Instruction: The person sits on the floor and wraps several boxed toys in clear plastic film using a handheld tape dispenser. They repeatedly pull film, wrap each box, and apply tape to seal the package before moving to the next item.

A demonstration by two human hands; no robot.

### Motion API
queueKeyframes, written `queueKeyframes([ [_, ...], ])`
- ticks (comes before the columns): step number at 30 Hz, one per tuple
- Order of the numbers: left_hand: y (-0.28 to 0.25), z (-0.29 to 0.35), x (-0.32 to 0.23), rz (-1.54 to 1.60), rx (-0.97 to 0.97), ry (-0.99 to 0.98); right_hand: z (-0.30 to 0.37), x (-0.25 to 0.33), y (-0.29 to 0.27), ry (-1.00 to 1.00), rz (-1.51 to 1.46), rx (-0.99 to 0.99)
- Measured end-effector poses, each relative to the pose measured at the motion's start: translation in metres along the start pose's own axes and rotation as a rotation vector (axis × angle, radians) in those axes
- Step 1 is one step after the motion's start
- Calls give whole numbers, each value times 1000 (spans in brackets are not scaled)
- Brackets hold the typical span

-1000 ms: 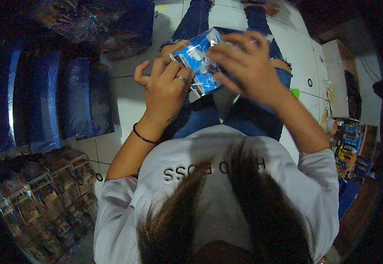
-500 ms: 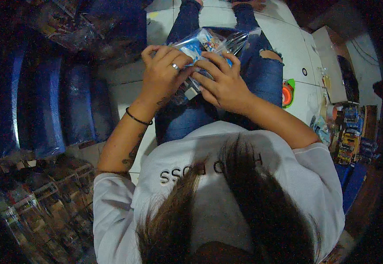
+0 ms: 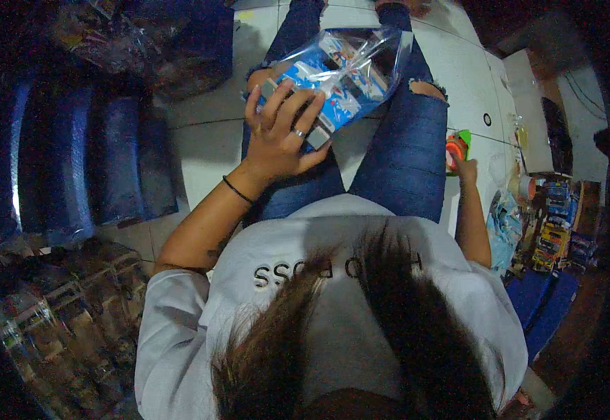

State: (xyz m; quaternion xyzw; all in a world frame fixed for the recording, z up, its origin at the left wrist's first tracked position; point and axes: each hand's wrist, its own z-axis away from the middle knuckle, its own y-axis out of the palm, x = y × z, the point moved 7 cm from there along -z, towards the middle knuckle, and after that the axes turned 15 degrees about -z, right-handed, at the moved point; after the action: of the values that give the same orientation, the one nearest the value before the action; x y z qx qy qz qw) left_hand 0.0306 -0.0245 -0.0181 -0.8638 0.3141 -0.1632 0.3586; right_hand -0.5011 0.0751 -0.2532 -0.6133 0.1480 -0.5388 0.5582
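Note:
My left hand [image 3: 285, 129], wearing a ring, is wrapped over the near left end of a blue-and-white box [image 3: 350, 101]. The box is in clear plastic wrap [image 3: 389, 52], gathered and creased across its top, and rests on my thighs. Down on the floor beside my right thigh, my right hand [image 3: 464, 171] has its fingers at a green-and-orange tape dispenser [image 3: 456, 147]. The fingers look closed on its near edge, though part of the grip is hidden.
Blue padded packages [image 3: 74, 161] stand on the left, with clear-wrapped goods [image 3: 67, 322] below them. A small black ring [image 3: 487, 119] lies on the white tiles. Several colourful packages [image 3: 553, 238] and a pale blue plastic bag [image 3: 504, 224] sit at the right.
My right hand has left the wrapped box and moved right and down to the tape dispenser. The box now shows more of its printed face, with my left hand alone on it.

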Motion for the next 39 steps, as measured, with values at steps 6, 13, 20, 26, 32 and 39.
queueKeyframes([
  [6,1,8,-24,-89,94,-47,-48,-53,38,263,-1136,33],
  [13,0,17,-38,-247,59,-6,171,303,-160,-1156,-1059,-89],
  [20,4,20,-35,-149,49,-49,349,503,-63,-1358,48,549],
  [26,11,20,-39,-109,99,-52,347,546,-1,-1216,951,889],
  [32,13,16,-27,-17,74,-102,351,528,-24,-1170,475,734],
  [39,4,14,-8,7,54,-132,339,322,-113,-1406,-156,286],
])
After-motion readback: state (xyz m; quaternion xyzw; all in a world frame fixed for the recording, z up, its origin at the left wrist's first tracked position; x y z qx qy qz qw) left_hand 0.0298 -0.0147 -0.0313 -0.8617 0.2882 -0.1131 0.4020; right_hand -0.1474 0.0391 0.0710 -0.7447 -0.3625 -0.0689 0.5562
